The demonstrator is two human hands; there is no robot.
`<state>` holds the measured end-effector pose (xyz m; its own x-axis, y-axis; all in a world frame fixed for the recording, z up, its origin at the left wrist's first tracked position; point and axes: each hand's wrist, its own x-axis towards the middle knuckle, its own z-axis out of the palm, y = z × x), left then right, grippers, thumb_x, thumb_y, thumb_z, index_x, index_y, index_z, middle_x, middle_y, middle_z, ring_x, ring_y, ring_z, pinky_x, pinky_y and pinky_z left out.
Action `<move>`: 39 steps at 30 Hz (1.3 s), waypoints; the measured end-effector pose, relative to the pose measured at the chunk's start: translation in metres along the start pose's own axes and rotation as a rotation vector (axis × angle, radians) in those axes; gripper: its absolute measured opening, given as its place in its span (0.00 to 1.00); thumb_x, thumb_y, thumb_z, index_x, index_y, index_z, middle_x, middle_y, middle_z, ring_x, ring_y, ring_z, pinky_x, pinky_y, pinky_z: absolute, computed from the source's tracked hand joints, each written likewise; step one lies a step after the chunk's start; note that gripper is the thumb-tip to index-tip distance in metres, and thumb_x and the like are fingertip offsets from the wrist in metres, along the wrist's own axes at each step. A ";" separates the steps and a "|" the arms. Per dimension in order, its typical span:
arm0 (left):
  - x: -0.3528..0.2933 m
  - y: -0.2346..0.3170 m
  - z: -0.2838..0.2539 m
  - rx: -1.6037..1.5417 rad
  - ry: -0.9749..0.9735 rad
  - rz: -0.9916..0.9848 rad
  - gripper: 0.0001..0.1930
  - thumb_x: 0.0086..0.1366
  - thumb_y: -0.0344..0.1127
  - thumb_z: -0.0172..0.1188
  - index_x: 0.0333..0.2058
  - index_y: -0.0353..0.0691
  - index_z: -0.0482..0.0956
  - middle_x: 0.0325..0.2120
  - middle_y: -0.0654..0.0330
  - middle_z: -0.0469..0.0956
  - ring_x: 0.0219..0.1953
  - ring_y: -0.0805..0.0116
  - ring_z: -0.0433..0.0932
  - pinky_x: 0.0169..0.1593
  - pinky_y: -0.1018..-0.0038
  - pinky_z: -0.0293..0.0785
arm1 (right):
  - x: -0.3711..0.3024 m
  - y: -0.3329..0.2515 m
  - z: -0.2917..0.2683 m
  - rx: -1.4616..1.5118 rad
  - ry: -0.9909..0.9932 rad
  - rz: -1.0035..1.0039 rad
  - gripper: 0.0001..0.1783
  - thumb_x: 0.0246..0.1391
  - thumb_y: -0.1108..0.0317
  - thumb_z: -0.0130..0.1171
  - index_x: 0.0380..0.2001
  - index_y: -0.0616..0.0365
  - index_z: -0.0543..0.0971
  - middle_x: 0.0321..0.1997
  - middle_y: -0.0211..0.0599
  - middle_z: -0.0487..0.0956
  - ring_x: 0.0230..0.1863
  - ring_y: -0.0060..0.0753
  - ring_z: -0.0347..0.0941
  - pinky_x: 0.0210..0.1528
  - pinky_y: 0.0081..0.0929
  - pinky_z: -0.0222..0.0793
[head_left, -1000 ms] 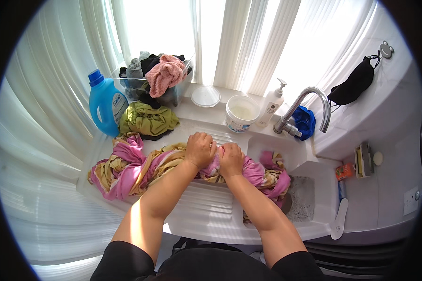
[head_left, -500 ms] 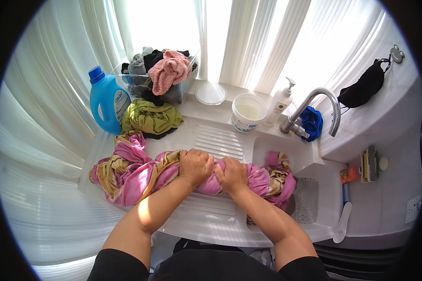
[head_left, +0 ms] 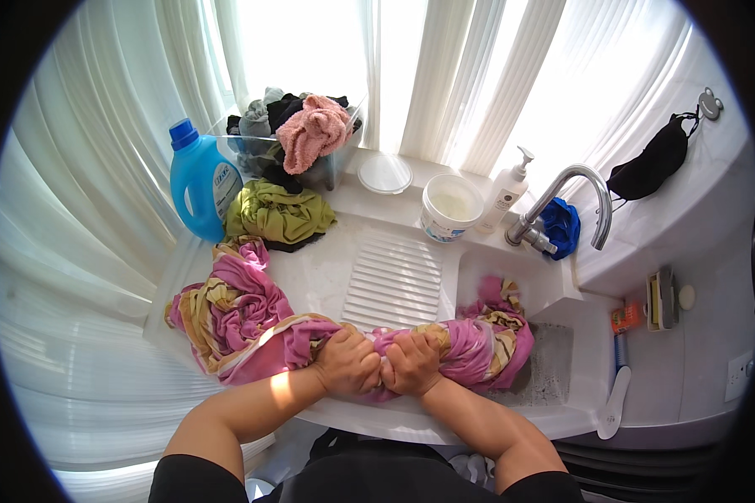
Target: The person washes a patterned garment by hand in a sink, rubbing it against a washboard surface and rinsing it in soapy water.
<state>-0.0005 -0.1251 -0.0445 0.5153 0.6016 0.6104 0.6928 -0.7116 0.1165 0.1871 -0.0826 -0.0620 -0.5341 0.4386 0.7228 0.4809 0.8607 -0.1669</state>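
Observation:
A long pink, yellow and white patterned cloth (head_left: pixel 245 306) lies across the white laundry sink, its left part bunched on the flat ledge. Its right end hangs into the basin (head_left: pixel 552 356), which holds a little soapy water. My left hand (head_left: pixel 346 360) is closed round the middle of the cloth. Right beside it, my right hand (head_left: pixel 411 362) grips the same cloth in a fist, the knuckles of both hands nearly touching. Beyond the hands, the ridged washboard (head_left: pixel 393 285) of the sink shows.
At the back left stand a blue detergent bottle (head_left: pixel 197 184), a green cloth (head_left: pixel 278 211) and a clear bin of clothes (head_left: pixel 327 163). A white lid (head_left: pixel 385 173), white tub (head_left: pixel 451 208), pump bottle (head_left: pixel 505 191) and curved faucet (head_left: pixel 591 180) line the back. A white-handled brush (head_left: pixel 616 402) lies at right.
Both hands have come nearer to my body, pulling the middle of the cloth with them. More of the washboard's ridges is uncovered. Both hands keep hold of the cloth.

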 end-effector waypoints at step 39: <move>0.073 -0.113 0.060 0.259 0.169 -0.547 0.20 0.65 0.50 0.53 0.21 0.41 0.80 0.31 0.53 0.81 0.38 0.53 0.76 0.45 0.51 0.64 | 0.093 0.091 0.077 -0.121 0.048 0.429 0.10 0.52 0.62 0.58 0.34 0.56 0.79 0.34 0.42 0.81 0.38 0.47 0.77 0.45 0.46 0.68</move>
<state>-0.0112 0.0206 -0.0601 -0.0203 0.7732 0.6339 0.9443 -0.1935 0.2663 0.1281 0.0564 -0.0619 -0.2371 0.7345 0.6358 0.7314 0.5657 -0.3808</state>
